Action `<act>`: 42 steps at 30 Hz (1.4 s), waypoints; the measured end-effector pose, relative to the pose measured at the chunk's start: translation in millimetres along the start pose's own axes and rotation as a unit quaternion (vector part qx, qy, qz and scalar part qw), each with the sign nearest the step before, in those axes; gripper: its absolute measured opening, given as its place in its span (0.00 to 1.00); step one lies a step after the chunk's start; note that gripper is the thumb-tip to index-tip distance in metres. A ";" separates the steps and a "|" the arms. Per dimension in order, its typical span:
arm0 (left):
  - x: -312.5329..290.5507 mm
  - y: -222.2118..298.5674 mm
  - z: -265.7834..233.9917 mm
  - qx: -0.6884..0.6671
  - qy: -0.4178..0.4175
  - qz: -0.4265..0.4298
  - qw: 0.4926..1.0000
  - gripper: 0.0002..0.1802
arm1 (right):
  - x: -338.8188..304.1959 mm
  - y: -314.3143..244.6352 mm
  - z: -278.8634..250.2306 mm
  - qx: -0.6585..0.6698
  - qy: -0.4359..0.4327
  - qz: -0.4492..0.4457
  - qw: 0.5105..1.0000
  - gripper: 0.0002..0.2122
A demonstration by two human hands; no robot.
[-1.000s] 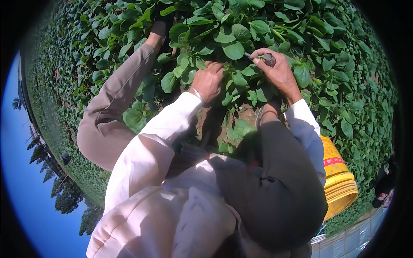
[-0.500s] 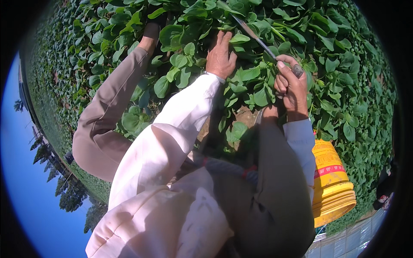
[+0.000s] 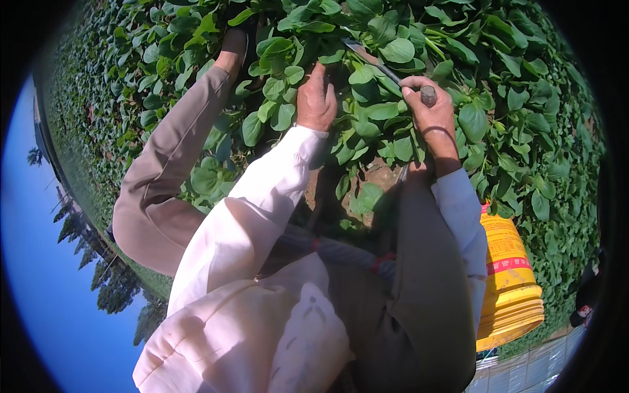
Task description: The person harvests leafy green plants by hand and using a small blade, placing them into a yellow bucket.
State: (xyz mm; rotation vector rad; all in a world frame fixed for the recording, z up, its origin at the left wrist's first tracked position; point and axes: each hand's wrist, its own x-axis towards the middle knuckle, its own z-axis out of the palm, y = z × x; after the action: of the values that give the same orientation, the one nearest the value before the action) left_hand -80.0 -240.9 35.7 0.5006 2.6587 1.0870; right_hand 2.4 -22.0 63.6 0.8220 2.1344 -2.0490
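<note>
My right hand (image 3: 429, 111) is closed around the round-ended handle of a long-shafted blade (image 3: 373, 59). Its metal runs up and left, and the tip goes in among the leaves. To the left of the tool, my left hand (image 3: 316, 101) reaches into the leafy green plants (image 3: 367, 111); its fingers are mostly hidden under the foliage, so whether they grip a stem cannot be seen. Broad rounded leaves surround both hands. Bare soil (image 3: 380, 177) shows between the plants, below my hands.
A yellow bucket (image 3: 508, 275) with a red band lies tipped at my right side. My bent legs in brown trousers (image 3: 173, 170) straddle the plants. Dense crop spreads around; trees (image 3: 114, 288) stand far left, and pale sheeting (image 3: 531, 370) lies at lower right.
My left hand has shifted a little left and deeper under the leaves. My right hand has moved slightly up and left with the blade, its wrist turned so the handle end faces up.
</note>
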 end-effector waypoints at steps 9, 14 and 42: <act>44.0 -23.8 17.5 0.373 -0.213 -0.166 0.888 0.25 | -3.7 11.2 -5.2 -0.028 0.006 0.011 1.000 0.04; 52.3 -101.6 31.0 0.353 -0.262 -0.160 0.884 0.27 | -3.8 9.2 -6.6 -0.022 -0.001 0.031 0.999 0.04; 87.9 -25.2 3.2 0.389 -0.332 -0.235 0.827 0.19 | -3.7 22.0 -5.2 0.003 -0.009 0.040 0.999 0.04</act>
State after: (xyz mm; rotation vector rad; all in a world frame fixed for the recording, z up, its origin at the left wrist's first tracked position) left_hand -165.2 -221.1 8.7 0.2382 2.2506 -0.3245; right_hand 16.4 -19.0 45.8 0.8717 2.0516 -2.0177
